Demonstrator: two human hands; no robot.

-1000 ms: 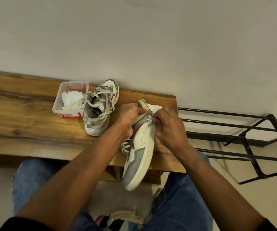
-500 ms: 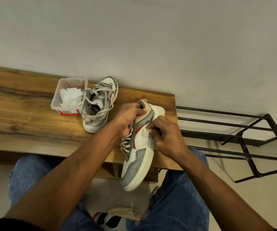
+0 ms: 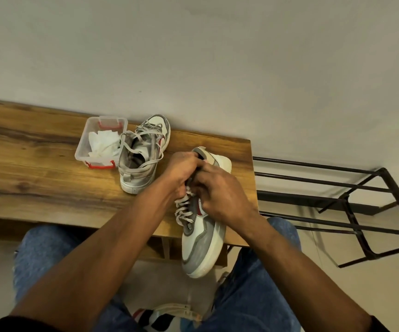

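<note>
Sneaker (image 3: 203, 248) mid-section & tongue hidden under left hand (image 3: 181, 171) and right hand (image 3: 220, 195). Right fingertips out of sight, so can't tell what they pinch. Desk (image 3: 37, 183) cut off at 9 o'clock, metal rack (image 3: 361, 207) at 3. White stuff (image 3: 103, 143) in box (image 3: 81, 149): unclear what.

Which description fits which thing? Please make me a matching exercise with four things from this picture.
Things:
1. held sneaker
2. second sneaker
3. clear box
4. black rack

Descriptions:
a. stands right of the table
b. contains crumpled white tissues
c. toe sticks out past the table's near edge
d. stands on the table, laces loose

Pairs: 1-c, 2-d, 3-b, 4-a
</note>
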